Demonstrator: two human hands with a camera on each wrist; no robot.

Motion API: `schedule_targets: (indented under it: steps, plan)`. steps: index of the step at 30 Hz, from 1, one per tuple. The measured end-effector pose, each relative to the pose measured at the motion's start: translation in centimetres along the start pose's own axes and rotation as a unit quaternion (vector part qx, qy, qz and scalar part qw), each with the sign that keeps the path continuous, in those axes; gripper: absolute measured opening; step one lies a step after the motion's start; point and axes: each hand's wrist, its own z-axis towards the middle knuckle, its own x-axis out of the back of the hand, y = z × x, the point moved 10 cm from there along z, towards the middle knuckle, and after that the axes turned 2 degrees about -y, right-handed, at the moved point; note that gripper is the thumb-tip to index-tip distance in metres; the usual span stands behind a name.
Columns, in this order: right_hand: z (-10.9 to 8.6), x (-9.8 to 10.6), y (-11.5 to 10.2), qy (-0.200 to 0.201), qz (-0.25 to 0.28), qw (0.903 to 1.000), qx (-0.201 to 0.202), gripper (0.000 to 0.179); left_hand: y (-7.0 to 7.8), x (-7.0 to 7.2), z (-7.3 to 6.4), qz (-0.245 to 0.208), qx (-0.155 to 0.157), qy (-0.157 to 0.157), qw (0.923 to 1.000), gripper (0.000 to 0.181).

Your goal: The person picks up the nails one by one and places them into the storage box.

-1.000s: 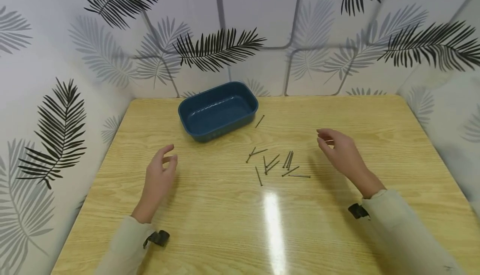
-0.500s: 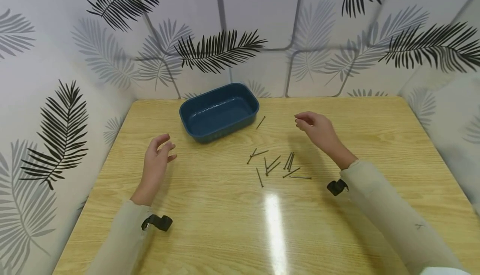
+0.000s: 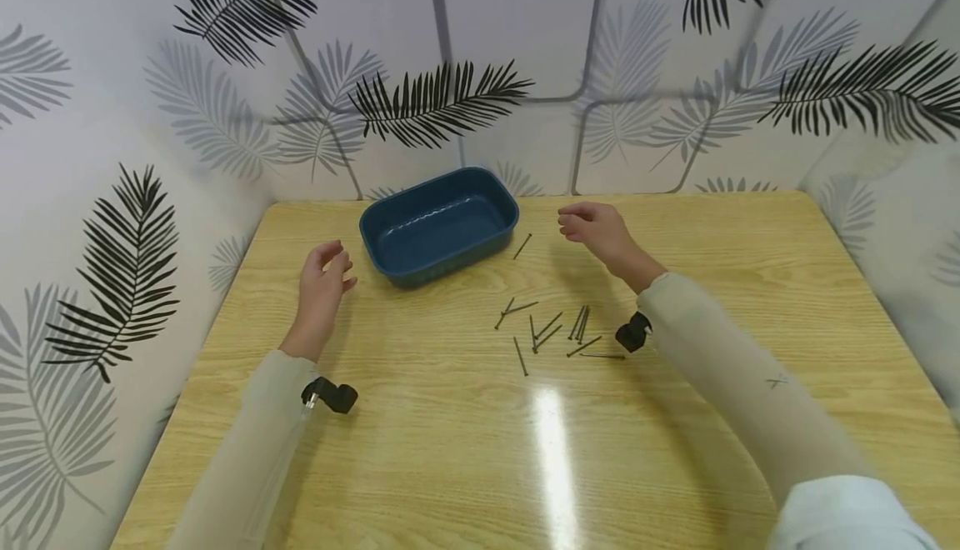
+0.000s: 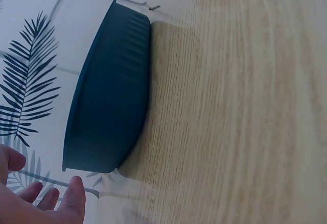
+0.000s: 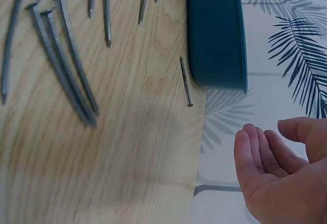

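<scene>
A blue rectangular tub (image 3: 442, 262) stands at the back of the wooden table, with nothing inside it. My left hand (image 3: 323, 283) hovers left of the tub, fingers loosely bent and holding nothing; the left wrist view has its fingertips (image 4: 75, 185) near the tub's end. Right of the tub, my right hand (image 3: 596, 233) is above the table, relaxed fingers and thumb apart and nothing between them. Between that hand and the tub lies a single nail (image 3: 522, 246). Several more nails (image 5: 61, 63) are scattered nearer the middle, some crossing each other.
The wooden table (image 3: 420, 450) runs back to a wall (image 3: 660, 142) with a leaf pattern, which also rises at both sides. A small black camera (image 3: 633, 332) is strapped at the right wrist, another black camera (image 3: 341, 397) at the left.
Both hands have moved forward over the table; the right one has also swung left towards the tub. The tub and nails have stayed in place.
</scene>
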Motion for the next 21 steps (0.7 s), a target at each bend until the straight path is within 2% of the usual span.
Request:
schedule_targets:
  steps: [7,14,17,21]
  plan:
    - [2.3,-2.3,-0.8,0.000,0.012,0.9999,0.004,0.034,0.1,-1.0,1.7,0.008,0.007,-0.008,0.9999,0.048]
    - [4.5,-4.5,-1.0,0.006,0.011,0.9999,0.007,0.039,0.2,-1.9,3.3,0.022,0.014,-0.015,0.9995,0.052]
    - [5.1,-5.1,-0.8,0.016,-0.007,0.9998,0.006,0.041,0.1,-2.4,4.0,0.024,0.016,-0.015,0.9995,0.052]
    - [5.6,-5.9,-0.4,0.021,-0.051,0.9985,-0.001,0.043,0.1,-3.2,4.5,0.058,0.013,-0.013,0.9981,0.052]
